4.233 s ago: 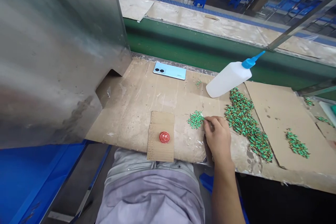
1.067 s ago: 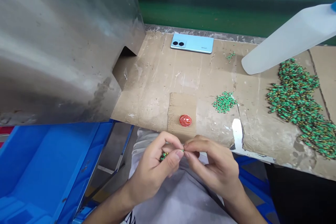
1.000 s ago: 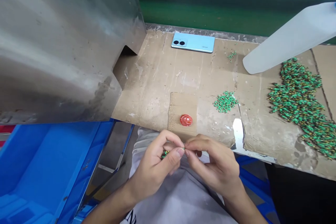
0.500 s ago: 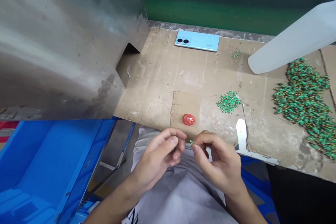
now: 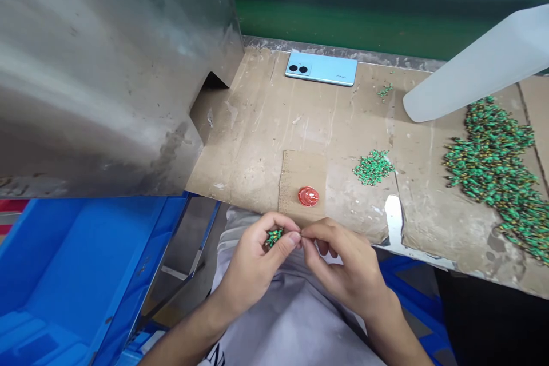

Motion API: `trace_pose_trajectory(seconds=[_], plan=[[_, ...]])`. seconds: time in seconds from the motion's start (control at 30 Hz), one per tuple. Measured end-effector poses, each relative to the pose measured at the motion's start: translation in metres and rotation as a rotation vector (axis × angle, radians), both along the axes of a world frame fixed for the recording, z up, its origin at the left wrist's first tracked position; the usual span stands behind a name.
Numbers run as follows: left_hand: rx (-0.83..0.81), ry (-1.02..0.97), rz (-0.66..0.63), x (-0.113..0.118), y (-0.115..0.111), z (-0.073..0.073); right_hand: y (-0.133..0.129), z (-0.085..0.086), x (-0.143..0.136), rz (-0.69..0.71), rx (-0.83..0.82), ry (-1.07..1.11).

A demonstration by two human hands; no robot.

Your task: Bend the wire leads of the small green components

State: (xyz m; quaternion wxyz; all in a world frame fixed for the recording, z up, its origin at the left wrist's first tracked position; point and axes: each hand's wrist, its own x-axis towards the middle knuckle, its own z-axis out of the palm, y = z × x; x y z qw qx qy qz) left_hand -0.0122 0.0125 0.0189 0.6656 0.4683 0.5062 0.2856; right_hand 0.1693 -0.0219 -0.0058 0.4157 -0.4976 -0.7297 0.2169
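Note:
My left hand (image 5: 259, 260) is curled around several small green and yellow pieces (image 5: 273, 237), with its thumb and forefinger pinched together. The fingertips of my right hand (image 5: 347, 266) meet those of the left; they are pinched, and whatever lies between them is too small to make out. Just beyond the hands, a round red blob (image 5: 308, 196) with a glossy surface sits on a small cardboard piece (image 5: 304, 166). To its right is a small pile of green pieces (image 5: 373, 167).
A large heap of green and yellow pieces (image 5: 493, 154) lies at the right, under a slanting white object (image 5: 467, 68). A light blue phone (image 5: 321, 68) rests at the back. Sheet metal (image 5: 107, 68) stands at the left, above a blue bin (image 5: 86, 263).
My hands have come together at the fingertips. The left hand has turned, showing pieces inside its curl. The green piece seen at my right fingertips is now hidden.

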Motion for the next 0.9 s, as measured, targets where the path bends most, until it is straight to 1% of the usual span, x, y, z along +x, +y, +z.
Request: trace_pose_trajectory(seconds=[0.13, 0.23, 0.43, 0.57, 0.73, 0.9], plan=[[-0.024, -0.013, 0.045, 0.001, -0.001, 0.0, 0.001, -0.002, 0.003, 0.02, 0.089, 0.032], [-0.039, -0.037, 0.058, 0.003, -0.001, -0.001, 0.001, -0.004, 0.004, -0.003, 0.156, 0.009], [-0.06, -0.072, 0.07, 0.002, -0.005, -0.007, 0.0, -0.008, 0.003, -0.034, 0.182, -0.055], [-0.103, -0.098, 0.067, 0.002, -0.006, -0.011, 0.0, -0.01, 0.002, -0.056, 0.17, -0.052], [-0.033, -0.054, 0.045, 0.005, -0.001, -0.005, 0.001, -0.009, 0.002, -0.047, 0.168, -0.058], [-0.039, -0.043, 0.018, 0.005, 0.002, 0.001, 0.002, -0.006, 0.004, -0.011, 0.142, -0.019]])
